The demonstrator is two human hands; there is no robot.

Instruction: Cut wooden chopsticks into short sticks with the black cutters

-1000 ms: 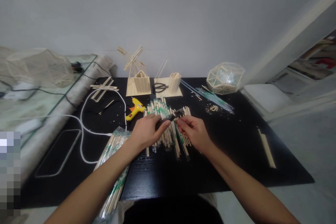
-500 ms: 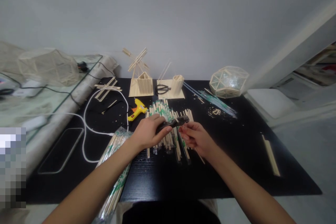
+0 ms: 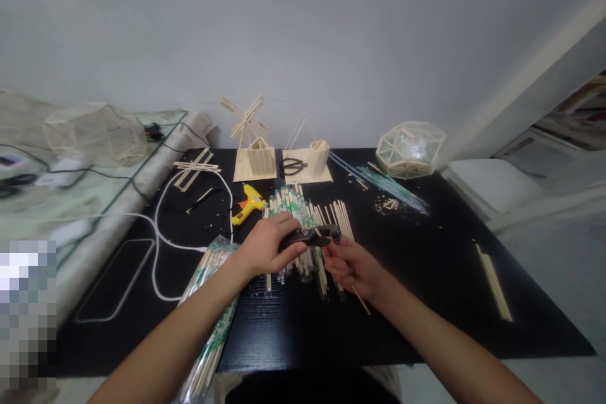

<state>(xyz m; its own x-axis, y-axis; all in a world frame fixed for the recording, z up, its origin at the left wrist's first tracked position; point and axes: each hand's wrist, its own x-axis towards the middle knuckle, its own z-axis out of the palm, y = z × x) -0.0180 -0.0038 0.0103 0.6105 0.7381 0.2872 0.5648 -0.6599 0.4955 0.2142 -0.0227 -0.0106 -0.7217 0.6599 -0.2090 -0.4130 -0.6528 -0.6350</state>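
1. The left hand (image 3: 267, 246) is closed round the handles of a black cutter (image 3: 310, 237), whose far end meets a thin wooden stick (image 3: 360, 298); whether the blades bite the stick is too small to tell
2. The right hand (image 3: 353, 265) has its fingers pinched together on that stick, which pokes out below the palm toward the near edge; most of its length is hidden by the hand
3. Both hands hover just above a loose pile of sticks (image 3: 307, 214) on the black table (image 3: 426, 303)
4. A wrapped bundle of sticks (image 3: 208, 322) runs out of the bottom of the view
5. A yellow glue gun (image 3: 249, 202) lies just left of the pile, with a small stick windmill (image 3: 253, 151) behind it near the pale wall (image 3: 303, 31)
6. The lower left corner is blurred out
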